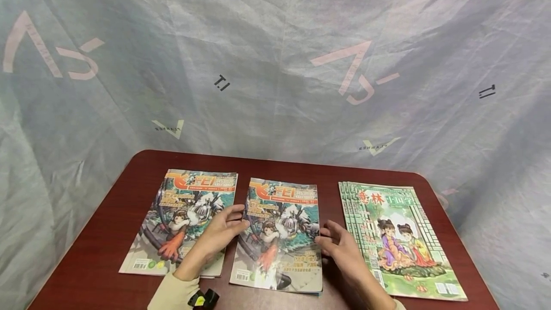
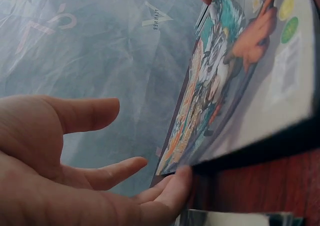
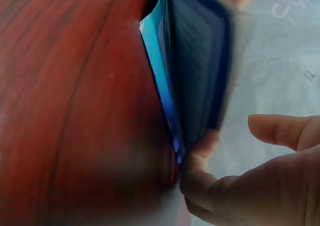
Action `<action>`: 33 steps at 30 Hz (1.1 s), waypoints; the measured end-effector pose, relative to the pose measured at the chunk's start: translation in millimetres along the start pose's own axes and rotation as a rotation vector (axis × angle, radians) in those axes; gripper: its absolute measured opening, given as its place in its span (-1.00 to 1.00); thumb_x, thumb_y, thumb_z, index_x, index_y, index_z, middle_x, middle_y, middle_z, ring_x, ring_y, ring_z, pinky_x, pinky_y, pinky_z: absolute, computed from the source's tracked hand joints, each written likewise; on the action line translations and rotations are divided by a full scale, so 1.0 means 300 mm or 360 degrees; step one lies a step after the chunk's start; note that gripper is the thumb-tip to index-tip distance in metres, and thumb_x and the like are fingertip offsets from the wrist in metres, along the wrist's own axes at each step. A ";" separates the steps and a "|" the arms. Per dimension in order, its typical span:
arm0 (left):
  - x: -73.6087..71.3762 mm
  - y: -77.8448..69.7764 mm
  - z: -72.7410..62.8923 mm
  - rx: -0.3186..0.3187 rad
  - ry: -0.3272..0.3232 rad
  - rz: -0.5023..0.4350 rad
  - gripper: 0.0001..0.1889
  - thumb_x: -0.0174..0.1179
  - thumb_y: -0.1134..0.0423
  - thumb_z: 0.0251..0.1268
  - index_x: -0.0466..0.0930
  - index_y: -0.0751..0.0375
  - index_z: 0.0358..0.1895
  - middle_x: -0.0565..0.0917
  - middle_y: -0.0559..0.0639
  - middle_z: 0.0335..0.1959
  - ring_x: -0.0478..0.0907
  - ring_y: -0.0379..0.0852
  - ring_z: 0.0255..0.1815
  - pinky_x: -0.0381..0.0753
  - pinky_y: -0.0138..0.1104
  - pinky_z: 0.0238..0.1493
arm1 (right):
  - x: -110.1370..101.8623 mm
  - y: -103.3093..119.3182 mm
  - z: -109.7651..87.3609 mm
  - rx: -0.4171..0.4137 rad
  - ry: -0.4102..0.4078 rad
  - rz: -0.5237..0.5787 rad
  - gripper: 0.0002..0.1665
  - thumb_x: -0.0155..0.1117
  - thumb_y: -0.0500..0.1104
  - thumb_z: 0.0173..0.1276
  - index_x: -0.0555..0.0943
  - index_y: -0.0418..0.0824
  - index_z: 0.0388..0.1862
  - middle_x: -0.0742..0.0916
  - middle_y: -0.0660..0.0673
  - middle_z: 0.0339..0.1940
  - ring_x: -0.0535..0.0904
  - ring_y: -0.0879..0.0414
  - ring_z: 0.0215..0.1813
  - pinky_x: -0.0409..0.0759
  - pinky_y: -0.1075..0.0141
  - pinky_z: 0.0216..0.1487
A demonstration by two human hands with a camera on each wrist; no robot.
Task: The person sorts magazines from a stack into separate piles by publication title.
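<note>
A comic-style magazine (image 1: 280, 233) with an orange title lies in the middle of the table, between my two hands. My left hand (image 1: 217, 233) is at its left edge; in the left wrist view the fingertips (image 2: 182, 178) meet the edge while the thumb stands apart. At the opposite edge is my right hand (image 1: 344, 250). The right wrist view shows its fingers (image 3: 202, 158) against the magazine's side, where the pages (image 3: 197, 61) part from a blue lower sheet (image 3: 157, 68). That thumb, too, is raised off the magazine.
To the left, partly behind my left forearm, lies a magazine (image 1: 172, 219) with the same cover. Several overlapping green magazines (image 1: 400, 243) with two cartoon children on top lie at the right. A grey printed cloth (image 1: 267, 61) hangs behind the dark red table (image 1: 301, 164).
</note>
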State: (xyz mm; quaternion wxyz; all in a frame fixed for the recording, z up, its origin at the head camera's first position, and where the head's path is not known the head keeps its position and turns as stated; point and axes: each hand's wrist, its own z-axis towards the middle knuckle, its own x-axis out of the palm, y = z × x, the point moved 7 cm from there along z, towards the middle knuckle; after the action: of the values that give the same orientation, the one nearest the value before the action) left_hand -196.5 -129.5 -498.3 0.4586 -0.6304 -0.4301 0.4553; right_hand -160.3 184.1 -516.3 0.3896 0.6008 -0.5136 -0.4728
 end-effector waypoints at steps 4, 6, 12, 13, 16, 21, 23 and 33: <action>0.003 0.010 0.005 -0.0002 0.0025 -0.0023 -0.38 0.33 0.42 0.57 0.37 0.59 0.57 0.50 0.60 0.46 0.51 0.53 0.46 0.62 0.19 0.42 | 0.007 -0.007 0.011 -0.0006 -0.0001 -0.0062 -0.14 0.38 -0.33 0.58 0.23 -0.64 0.67 0.64 -0.51 0.36 0.68 -0.26 0.31 0.77 0.15 0.08; 0.005 0.013 0.006 -0.0006 0.0039 -0.0021 -0.37 0.34 0.42 0.57 0.37 0.60 0.57 0.50 0.60 0.46 0.52 0.52 0.45 0.65 0.17 0.40 | 0.010 -0.013 0.014 0.0014 -0.0004 -0.0075 -0.15 0.39 -0.33 0.57 0.26 -0.63 0.66 0.66 -0.44 0.30 0.69 -0.19 0.26 0.75 0.20 0.06; 0.017 0.012 0.008 0.0005 0.0071 -0.0015 -0.36 0.34 0.42 0.57 0.36 0.62 0.57 0.50 0.61 0.46 0.54 0.51 0.44 0.67 0.14 0.39 | 0.022 -0.012 0.031 0.0008 0.0001 -0.0146 -0.17 0.42 -0.30 0.56 0.31 -0.66 0.61 0.60 -0.25 0.03 0.52 0.00 -0.03 0.57 0.29 -0.20; 0.020 0.012 0.007 0.0004 0.0073 -0.0014 -0.36 0.33 0.41 0.57 0.36 0.62 0.57 0.51 0.61 0.45 0.54 0.51 0.44 0.67 0.14 0.39 | 0.023 -0.011 0.034 0.0001 0.0004 -0.0163 -0.18 0.42 -0.29 0.56 0.32 -0.67 0.60 0.59 -0.24 0.01 0.49 0.00 -0.06 0.54 0.28 -0.22; 0.024 0.012 0.004 -0.0006 0.0063 -0.0003 -0.37 0.33 0.39 0.59 0.37 0.59 0.57 0.53 0.58 0.44 0.56 0.48 0.43 0.67 0.14 0.39 | 0.024 -0.011 0.044 -0.0010 -0.0005 -0.0192 -0.20 0.41 -0.28 0.58 0.34 -0.68 0.59 0.58 -0.24 0.01 0.47 0.00 -0.05 0.52 0.26 -0.18; 0.025 0.016 0.002 -0.0016 0.0033 0.0023 -0.38 0.35 0.37 0.58 0.40 0.56 0.56 0.58 0.53 0.41 0.60 0.44 0.40 0.67 0.13 0.38 | 0.025 -0.010 0.050 0.0000 -0.0017 -0.0233 -0.19 0.41 -0.26 0.59 0.33 -0.69 0.59 0.64 -0.27 0.04 0.48 0.00 -0.04 0.55 0.22 -0.13; 0.026 0.015 0.001 -0.0015 0.0041 0.0028 -0.38 0.35 0.36 0.59 0.40 0.56 0.57 0.58 0.53 0.41 0.60 0.45 0.40 0.67 0.13 0.37 | 0.025 -0.008 0.046 -0.0008 -0.0016 -0.0244 -0.20 0.42 -0.26 0.58 0.34 -0.67 0.60 0.64 -0.26 -0.03 0.47 0.00 -0.09 0.51 0.22 -0.16; 0.027 0.015 0.003 0.0005 0.0048 0.0032 -0.36 0.34 0.40 0.59 0.34 0.60 0.58 0.57 0.55 0.40 0.61 0.46 0.37 0.70 0.13 0.32 | 0.014 0.021 0.015 -0.0184 -0.0049 -0.0330 -0.29 0.43 -0.33 0.56 0.45 -0.55 0.58 0.77 -0.34 0.16 0.73 -0.02 0.02 0.70 0.25 -0.14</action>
State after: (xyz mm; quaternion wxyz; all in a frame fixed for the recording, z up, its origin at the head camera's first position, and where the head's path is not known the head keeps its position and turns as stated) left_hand -195.1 -122.5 -504.2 0.4613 -0.6408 -0.4160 0.4510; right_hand -166.2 178.9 -512.1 0.3647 0.6199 -0.4265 -0.5485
